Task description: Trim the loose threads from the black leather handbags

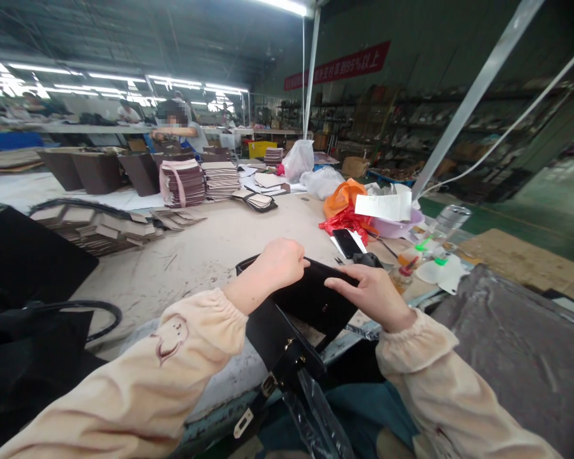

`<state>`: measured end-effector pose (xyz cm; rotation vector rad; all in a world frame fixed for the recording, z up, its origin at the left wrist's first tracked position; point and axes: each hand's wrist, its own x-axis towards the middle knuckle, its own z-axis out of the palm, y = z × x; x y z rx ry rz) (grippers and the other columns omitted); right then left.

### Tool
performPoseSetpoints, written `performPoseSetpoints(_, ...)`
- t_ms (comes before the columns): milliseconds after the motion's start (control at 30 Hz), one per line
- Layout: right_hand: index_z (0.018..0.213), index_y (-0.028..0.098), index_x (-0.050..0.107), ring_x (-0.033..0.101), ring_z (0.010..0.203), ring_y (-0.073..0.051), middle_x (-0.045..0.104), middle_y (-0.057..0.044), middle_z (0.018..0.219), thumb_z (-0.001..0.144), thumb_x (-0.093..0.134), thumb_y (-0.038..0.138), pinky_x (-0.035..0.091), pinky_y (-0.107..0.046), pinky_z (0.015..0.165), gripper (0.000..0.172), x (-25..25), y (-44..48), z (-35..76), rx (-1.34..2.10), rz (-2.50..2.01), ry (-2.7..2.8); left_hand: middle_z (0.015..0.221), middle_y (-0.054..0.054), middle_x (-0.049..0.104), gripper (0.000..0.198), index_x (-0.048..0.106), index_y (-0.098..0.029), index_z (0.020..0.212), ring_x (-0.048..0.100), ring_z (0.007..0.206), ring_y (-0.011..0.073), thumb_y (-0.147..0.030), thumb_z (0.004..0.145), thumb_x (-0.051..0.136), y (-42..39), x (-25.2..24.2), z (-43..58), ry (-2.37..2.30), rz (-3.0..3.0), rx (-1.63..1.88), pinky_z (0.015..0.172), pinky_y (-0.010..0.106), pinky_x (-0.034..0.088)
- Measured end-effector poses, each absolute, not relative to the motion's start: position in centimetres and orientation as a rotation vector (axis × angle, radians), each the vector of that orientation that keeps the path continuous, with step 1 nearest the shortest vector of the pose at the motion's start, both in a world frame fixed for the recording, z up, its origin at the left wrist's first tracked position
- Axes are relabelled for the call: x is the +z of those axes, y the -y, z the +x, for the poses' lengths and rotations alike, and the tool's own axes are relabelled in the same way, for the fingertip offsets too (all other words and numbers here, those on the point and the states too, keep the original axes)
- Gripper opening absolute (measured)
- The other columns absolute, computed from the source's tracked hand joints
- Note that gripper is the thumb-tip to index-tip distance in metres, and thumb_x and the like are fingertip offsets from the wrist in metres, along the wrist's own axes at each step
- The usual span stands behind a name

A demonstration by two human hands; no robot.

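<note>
A black handbag [283,338] with gold-coloured metal fittings lies tilted at the table's front edge, its mouth towards me. My left hand [283,260] is closed on the bag's upper edge, the thumb lying along the rim. At the right end of that edge my right hand [370,290] grips the bag, thumb on the near face and the other fingers hidden behind. A strap with a gold-coloured buckle [269,385] and a metal end plate hangs down over the front. Plastic-wrapped handles [323,414] dangle below it.
Black bags [23,319] with looped handles stand at the left. Stacked brown panels [184,185] lie further back. A phone [348,243], a red plastic bag [347,223], a purple basin [397,226] and small bottles [402,274] sit to the right. A person [176,127] works beyond.
</note>
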<state>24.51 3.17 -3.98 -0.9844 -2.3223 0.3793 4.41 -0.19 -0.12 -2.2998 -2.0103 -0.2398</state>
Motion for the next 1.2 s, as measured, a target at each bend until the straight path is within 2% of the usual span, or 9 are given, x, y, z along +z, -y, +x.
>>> performPoseSetpoints(100,0.092,0.026,0.071,0.064,0.072,-0.016,0.071,-0.001,0.081,0.085,0.052,0.045,0.043,-0.025,0.064,0.028,-3.2,-3.1,23.6,0.275,-0.975,2.392,0.077,0.01,0.068,0.031,0.07,-0.016,0.076,0.062,0.071,0.0213,-0.037,0.082,0.049,0.1,-0.3,4.3,1.997,-2.3,-0.255,0.061,0.029,0.042)
performPoseSetpoints(233,0.066,0.02,0.067,0.06,0.066,-0.014,0.067,-0.002,0.069,0.09,0.046,0.038,0.036,-0.024,0.059,0.036,-2.8,-3.2,22.2,-0.031,-1.029,2.482,0.076,0.009,0.068,0.031,0.07,-0.016,0.073,0.061,0.071,0.0204,-0.037,0.082,0.049,0.0,-0.6,4.1,1.994,-2.285,-0.263,0.061,0.029,0.041)
performPoseSetpoints(367,0.066,0.019,0.064,0.06,0.067,-0.014,0.067,-0.003,0.071,0.091,0.042,0.04,0.031,-0.027,0.056,0.039,-2.8,-3.1,22.0,-0.233,-1.071,2.501,0.076,0.009,0.067,0.033,0.07,-0.016,0.075,0.061,0.071,0.0193,-0.038,0.083,0.048,0.1,-0.7,3.9,1.998,-2.295,-0.254,0.063,0.028,0.042)
performPoseSetpoints(533,0.08,0.022,0.067,0.062,0.077,-0.017,0.069,-0.004,0.08,0.091,0.035,0.052,0.034,-0.026,0.059,0.045,-2.1,-2.5,21.8,-0.17,-1.177,2.531,0.078,0.01,0.068,0.031,0.07,-0.016,0.079,0.061,0.074,0.0197,-0.035,0.084,0.047,0.0,-0.6,4.2,2.018,-2.298,-0.246,0.067,0.029,0.042)
performPoseSetpoints(600,0.086,0.022,0.067,0.063,0.079,-0.018,0.07,-0.005,0.084,0.091,0.036,0.049,0.036,-0.026,0.061,0.042,-1.8,-2.3,21.1,-0.144,-1.21,2.529,0.078,0.01,0.068,0.03,0.07,-0.015,0.079,0.061,0.074,0.0194,-0.033,0.084,0.046,-0.1,-0.6,4.1,2.03,-2.283,-0.223,0.067,0.029,0.042)
performPoseSetpoints(733,0.082,0.02,0.066,0.063,0.078,-0.018,0.069,-0.005,0.084,0.092,0.038,0.036,0.038,-0.027,0.063,0.033,-2.0,-2.5,19.9,-0.086,-1.26,2.518,0.076,0.007,0.067,0.028,0.068,-0.016,0.073,0.059,0.072,0.0165,-0.034,0.083,0.049,0.0,-0.2,3.3,2.007,-2.361,-0.263,0.066,0.026,0.041)
performPoseSetpoints(867,0.084,0.019,0.064,0.062,0.083,-0.018,0.069,-0.006,0.087,0.093,0.037,0.037,0.038,-0.026,0.067,0.034,-2.8,-2.9,20.2,-0.059,-1.253,2.462,0.074,0.003,0.065,0.023,0.065,-0.017,0.065,0.057,0.07,0.0133,-0.033,0.08,0.057,0.5,0.5,1.8,1.939,-2.524,-0.35,0.066,0.023,0.04)
performPoseSetpoints(1200,0.079,0.019,0.064,0.062,0.075,-0.018,0.068,-0.005,0.083,0.092,0.038,0.038,0.035,-0.027,0.06,0.034,-2.7,-2.8,20.5,-0.102,-1.182,2.481,0.072,0.004,0.067,0.026,0.066,-0.016,0.067,0.056,0.068,0.014,-0.033,0.083,0.053,0.3,0.5,1.2,2.035,-2.332,-0.257,0.065,0.024,0.038)
